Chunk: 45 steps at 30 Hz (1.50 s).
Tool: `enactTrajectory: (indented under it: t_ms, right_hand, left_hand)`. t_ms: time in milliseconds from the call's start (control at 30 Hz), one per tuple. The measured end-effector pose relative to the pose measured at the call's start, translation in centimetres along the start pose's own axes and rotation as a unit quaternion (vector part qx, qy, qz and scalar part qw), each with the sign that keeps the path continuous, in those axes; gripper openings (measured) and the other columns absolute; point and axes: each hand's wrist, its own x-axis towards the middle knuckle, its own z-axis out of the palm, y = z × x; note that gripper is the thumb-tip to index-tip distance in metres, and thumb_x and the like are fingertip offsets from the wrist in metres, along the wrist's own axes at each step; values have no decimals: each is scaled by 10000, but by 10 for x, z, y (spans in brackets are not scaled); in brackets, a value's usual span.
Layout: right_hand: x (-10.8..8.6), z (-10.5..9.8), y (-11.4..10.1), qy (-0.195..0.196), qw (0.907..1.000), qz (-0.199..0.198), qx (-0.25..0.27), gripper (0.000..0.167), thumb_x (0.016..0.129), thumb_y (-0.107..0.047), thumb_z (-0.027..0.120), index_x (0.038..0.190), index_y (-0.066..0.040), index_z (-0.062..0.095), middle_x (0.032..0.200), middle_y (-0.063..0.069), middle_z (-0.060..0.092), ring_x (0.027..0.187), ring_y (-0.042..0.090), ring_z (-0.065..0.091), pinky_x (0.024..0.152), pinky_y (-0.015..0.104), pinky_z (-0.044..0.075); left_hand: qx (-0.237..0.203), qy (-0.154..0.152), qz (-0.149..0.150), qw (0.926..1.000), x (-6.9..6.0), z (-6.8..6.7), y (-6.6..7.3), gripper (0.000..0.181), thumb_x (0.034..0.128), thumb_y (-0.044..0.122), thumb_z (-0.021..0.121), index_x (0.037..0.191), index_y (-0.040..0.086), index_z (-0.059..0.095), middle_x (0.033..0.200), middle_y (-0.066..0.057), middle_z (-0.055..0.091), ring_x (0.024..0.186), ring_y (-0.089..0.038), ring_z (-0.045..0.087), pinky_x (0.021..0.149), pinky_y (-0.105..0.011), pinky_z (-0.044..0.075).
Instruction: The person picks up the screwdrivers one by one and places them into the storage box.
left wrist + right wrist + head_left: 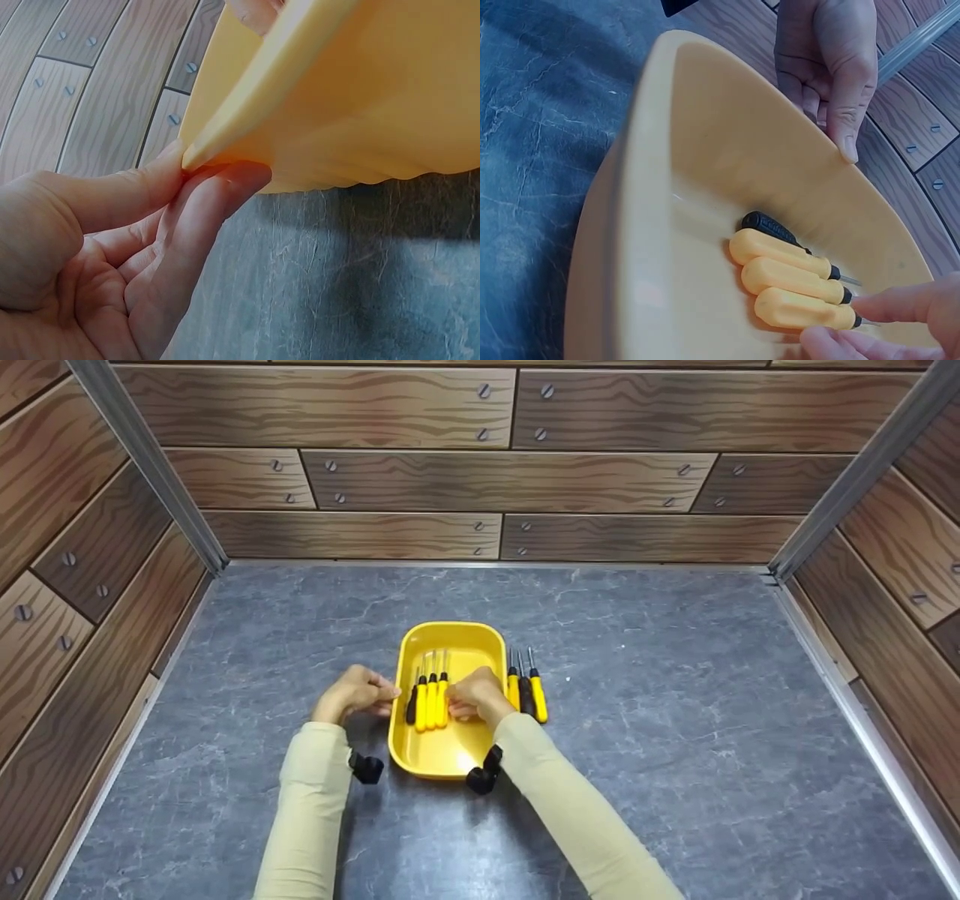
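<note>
Wood-patterned walls [405,480] stand on 3 sides, with plank lines and screw heads printed across them. Between them lies a dark, blue-grey marbled surface [697,780], and metal strips [145,454] run along the wall corners and the surface's edges. From the near side, 2 pale sleeves [307,810] reach forward over the surface. Near its middle sits a yellow tray [450,761], long and round-cornered, its length running away from the person. At its left edge the left hand [356,691] pinches the rim, thumb on top and fingers against the outside wall. Inside the tray, the right hand [480,692] grips the rightmost yellow screwdriver [442,705] of a row of 4, with fingertips close to its black collar. Beside it in that row lie 2 more yellow screwdrivers [427,705], then a black screwdriver [412,707] nearest the left wall; all 4 point away from the person. Just right of the tray, 3 other screwdrivers [538,701], 2 yellow and 1 black between them, rest on the surface, tips also pointing away.
</note>
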Motion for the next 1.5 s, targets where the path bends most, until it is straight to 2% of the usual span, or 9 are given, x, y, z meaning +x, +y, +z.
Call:
enactTrajectory:
  t_ms: [167, 300, 400, 600, 833, 1200, 1500]
  right_hand:
    - [-3, -1, -1, -68, 10000, 42, 37, 139, 826, -33, 675, 923, 66, 671, 571, 59, 616, 447, 125, 601, 650, 331, 653]
    - [-6, -2, -1, -109, 9999, 38, 22, 94, 827, -48, 674, 853, 41, 663, 569, 63, 622, 447, 130, 602, 587, 318, 639]
    - [-7, -2, -2, -120, 9999, -45, 46, 110, 831, -51, 675, 867, 50, 652, 574, 68, 621, 446, 132, 600, 542, 306, 625]
    - [-11, -2, -4, -205, 9992, -275, 222, 212, 843, -35, 677, 1007, 81, 610, 616, 69, 627, 454, 117, 599, 628, 319, 649]
    - [-15, -5, -2, -483, 9971, -467, 351, 148, 851, -14, 653, 947, 98, 665, 584, 61, 615, 474, 123, 611, 710, 351, 646]
    - [-23, -9, 6, -670, 9947, -596, 498, 188, 856, 7, 635, 998, 123, 679, 623, 68, 621, 496, 115, 610, 593, 276, 643]
    - [-33, -13, 11, -758, 9923, -817, 536, 206, 867, -6, 623, 1027, 108, 684, 662, 71, 644, 533, 118, 635, 690, 326, 655]
  left_hand:
    - [-13, 25, -1, 10000, 0, -1, 0, 268, 929, 38, 608, 1118, -152, 620, 725, -31, 654, 589, -61, 638, 702, -252, 648]
    - [-27, 51, 13, 10000, 0, -1, -1, 262, 928, 38, 609, 1108, -151, 621, 711, -21, 643, 590, -63, 637, 692, -249, 647]
    - [-58, 56, 39, 10000, 0, -1, -1, 261, 927, 34, 608, 1105, -157, 618, 705, -16, 636, 588, -63, 634, 684, -246, 646]
    - [-102, 40, 58, 9999, -1, -1, -1, 256, 928, 25, 601, 1102, -163, 611, 708, -18, 633, 587, -64, 633, 698, -256, 648]
    - [-80, -17, 49, 10000, -1, -1, 0, 275, 931, 29, 601, 1123, -168, 608, 683, -2, 633, 582, -57, 629, 657, -221, 639]
    - [-127, 19, 78, 9999, 0, 0, 1, 277, 928, 25, 604, 1126, -169, 606, 684, -10, 639, 572, -61, 633, 654, -229, 642]
    - [-139, -34, 162, 9998, -1, 1, 0, 272, 925, 18, 605, 1112, -180, 610, 688, -14, 650, 576, -60, 636, 641, -217, 638]
